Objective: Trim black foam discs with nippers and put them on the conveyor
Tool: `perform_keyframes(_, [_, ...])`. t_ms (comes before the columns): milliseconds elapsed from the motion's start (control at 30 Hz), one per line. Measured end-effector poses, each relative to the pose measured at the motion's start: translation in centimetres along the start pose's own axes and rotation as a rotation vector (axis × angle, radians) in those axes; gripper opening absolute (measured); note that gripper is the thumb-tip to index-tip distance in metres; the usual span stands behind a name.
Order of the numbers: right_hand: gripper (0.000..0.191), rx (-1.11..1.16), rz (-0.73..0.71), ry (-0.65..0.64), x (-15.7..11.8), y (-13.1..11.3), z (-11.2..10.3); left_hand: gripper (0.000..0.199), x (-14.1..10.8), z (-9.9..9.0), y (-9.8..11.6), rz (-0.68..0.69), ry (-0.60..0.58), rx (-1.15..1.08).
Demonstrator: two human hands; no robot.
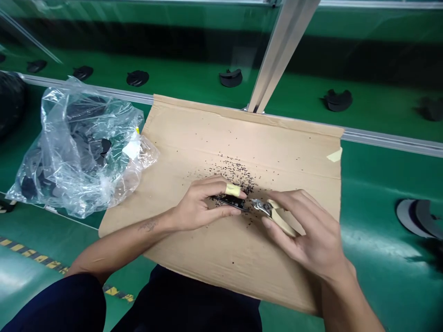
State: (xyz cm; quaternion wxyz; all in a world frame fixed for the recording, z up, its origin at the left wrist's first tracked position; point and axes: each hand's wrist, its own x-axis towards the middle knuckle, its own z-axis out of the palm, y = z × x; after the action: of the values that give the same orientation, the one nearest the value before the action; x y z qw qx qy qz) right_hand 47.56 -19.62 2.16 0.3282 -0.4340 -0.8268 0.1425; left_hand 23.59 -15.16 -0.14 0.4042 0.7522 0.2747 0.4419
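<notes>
My left hand [207, 203] is closed on a black plastic part [231, 201], pinched between thumb and fingers above the cardboard sheet [194, 124]. Yellow tape wraps one of its fingers. In my right hand [308, 230] is a pair of cutting pliers [265, 207] with a metal head and wrapped, pale handles. The pliers' jaws point at the right end of the black part, close to it; whether they touch I cannot tell. Small black scraps [238, 170] lie scattered on the cardboard beyond and around both hands.
At the left lies a clear plastic bag [93, 157] with dark parts inside. Several black curved pieces [231, 78] sit on the green belt behind a metal rail [391, 138]. An aluminium post [284, 50] rises behind the cardboard. A grey-and-black curved piece [420, 216] is at the right.
</notes>
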Motion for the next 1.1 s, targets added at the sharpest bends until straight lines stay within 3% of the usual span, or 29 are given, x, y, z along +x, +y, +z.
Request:
perform_keyframes(367, [0.05,-0.147,-0.096,0.047,-0.14,0.01,0.29,0.016,0.16,-0.1,0.16,0.05,-0.034,-0.021])
perform_keyframes(667, [0.038,-0.277,-0.142,0.078,0.05,-0.25,0.12,0.016,0.06,0.14,-0.03,0.079,-0.014,-0.042])
perform_keyframes(833, [0.028,-0.331,-0.177,0.031,0.34,-0.59,-0.18,0.017,-0.3,0.39,-0.32,0.081,0.007,-0.03])
perform_keyframes(967, [0.023,-0.253,-0.168,0.055,0.22,-0.27,0.26,0.019,-0.33,0.36,-0.42,0.08,0.0,-0.026])
perform_keyframes(1100, [0.029,0.0,-0.075,0.047,0.01,0.19,0.5,0.017,-0.14,0.29,-0.25,0.08,-0.003,-0.026])
